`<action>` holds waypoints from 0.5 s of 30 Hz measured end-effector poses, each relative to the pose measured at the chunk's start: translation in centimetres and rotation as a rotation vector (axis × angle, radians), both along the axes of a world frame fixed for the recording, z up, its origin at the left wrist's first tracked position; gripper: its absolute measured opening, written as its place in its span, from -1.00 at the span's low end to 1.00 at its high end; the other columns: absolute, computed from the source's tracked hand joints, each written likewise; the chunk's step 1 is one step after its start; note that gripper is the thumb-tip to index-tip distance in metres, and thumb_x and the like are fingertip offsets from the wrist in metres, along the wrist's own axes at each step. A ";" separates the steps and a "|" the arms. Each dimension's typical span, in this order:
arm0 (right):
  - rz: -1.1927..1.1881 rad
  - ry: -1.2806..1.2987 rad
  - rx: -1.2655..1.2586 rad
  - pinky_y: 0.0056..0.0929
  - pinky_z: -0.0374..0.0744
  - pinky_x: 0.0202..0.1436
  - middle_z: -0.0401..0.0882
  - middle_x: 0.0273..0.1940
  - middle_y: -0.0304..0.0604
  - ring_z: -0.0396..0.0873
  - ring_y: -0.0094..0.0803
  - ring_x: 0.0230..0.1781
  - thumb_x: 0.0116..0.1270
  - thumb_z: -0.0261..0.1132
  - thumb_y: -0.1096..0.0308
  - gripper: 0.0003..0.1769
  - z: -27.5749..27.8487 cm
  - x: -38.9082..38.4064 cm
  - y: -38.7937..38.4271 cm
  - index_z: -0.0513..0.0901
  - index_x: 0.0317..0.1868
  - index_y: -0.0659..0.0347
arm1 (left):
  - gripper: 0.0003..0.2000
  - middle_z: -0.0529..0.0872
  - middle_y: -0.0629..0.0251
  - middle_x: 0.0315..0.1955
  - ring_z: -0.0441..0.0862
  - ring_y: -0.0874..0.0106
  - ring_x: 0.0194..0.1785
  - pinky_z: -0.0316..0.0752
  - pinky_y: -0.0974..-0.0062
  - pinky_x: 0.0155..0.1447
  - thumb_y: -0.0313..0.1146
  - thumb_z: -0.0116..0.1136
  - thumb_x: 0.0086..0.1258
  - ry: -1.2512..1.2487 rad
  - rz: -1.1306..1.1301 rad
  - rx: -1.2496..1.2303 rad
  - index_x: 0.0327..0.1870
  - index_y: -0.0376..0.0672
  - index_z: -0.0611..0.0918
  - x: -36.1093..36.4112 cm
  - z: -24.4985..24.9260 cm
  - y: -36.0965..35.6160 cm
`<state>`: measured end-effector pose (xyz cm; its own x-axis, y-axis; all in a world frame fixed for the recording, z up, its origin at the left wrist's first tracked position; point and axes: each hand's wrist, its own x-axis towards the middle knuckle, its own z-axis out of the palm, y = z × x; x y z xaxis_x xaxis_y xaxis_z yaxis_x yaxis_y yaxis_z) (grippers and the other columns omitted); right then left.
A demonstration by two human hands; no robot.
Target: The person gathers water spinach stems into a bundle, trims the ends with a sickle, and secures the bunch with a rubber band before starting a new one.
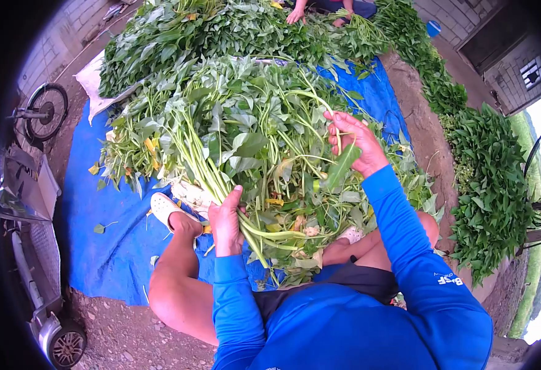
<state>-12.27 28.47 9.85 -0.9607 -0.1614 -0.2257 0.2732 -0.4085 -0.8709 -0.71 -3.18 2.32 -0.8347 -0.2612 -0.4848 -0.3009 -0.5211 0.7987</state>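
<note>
My left hand [226, 223] is wrapped round a bundle of long green stems [197, 161] that look like water spinach. Their leafy tops fan out away from me, and the cut ends hang below the fist. On the right, my right hand [358, 143] pinches a single leafy stem [310, 95] with thumb and fingers. A drooping leaf [343, 165] hangs just under that hand. Between and beyond both hands lies a big loose heap of the same greens [252, 117], with some yellowed leaves in it.
The heap rests on a blue tarp [107, 203]. More greens [178, 37] are piled at the back, where another person's hand [295, 15] reaches in. Bundled greens [489, 185] line the right side. A wheel [46, 113] and a metal vehicle part [42, 246] stand left.
</note>
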 end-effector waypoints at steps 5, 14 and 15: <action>0.077 0.107 -0.033 -0.65 0.51 -0.44 0.65 -0.24 -0.42 0.57 -0.67 -0.37 0.66 0.38 0.19 -0.63 4.9 -0.7 -0.2 0.73 0.34 0.13 | -0.76 0.63 0.41 -0.50 0.55 0.56 -0.58 0.50 0.57 -0.50 -0.32 0.54 0.42 -0.027 0.006 0.022 -0.13 -0.17 0.65 0.0 -2.0 0.5; 0.177 0.171 0.082 -0.66 0.49 -0.49 0.62 -0.29 -0.45 0.55 -0.67 -0.37 0.68 0.34 0.21 -0.65 5.9 -1.2 -10.0 0.72 0.34 0.15 | -0.76 0.74 0.41 -0.41 0.54 0.55 -0.48 0.46 0.52 -0.36 -0.29 0.58 0.43 -0.076 -0.045 -0.032 -0.11 -0.22 0.76 0.6 -4.1 2.2; 0.223 0.039 0.124 -0.65 0.49 -0.49 0.62 -0.29 -0.45 0.55 -0.67 -0.39 0.67 0.37 0.20 -0.66 3.1 0.9 -12.1 0.74 0.30 0.15 | -0.75 0.74 0.40 -0.40 0.55 0.55 -0.47 0.47 0.51 -0.35 -0.26 0.56 0.46 -0.053 -0.039 0.027 -0.08 -0.22 0.76 0.7 -4.1 2.2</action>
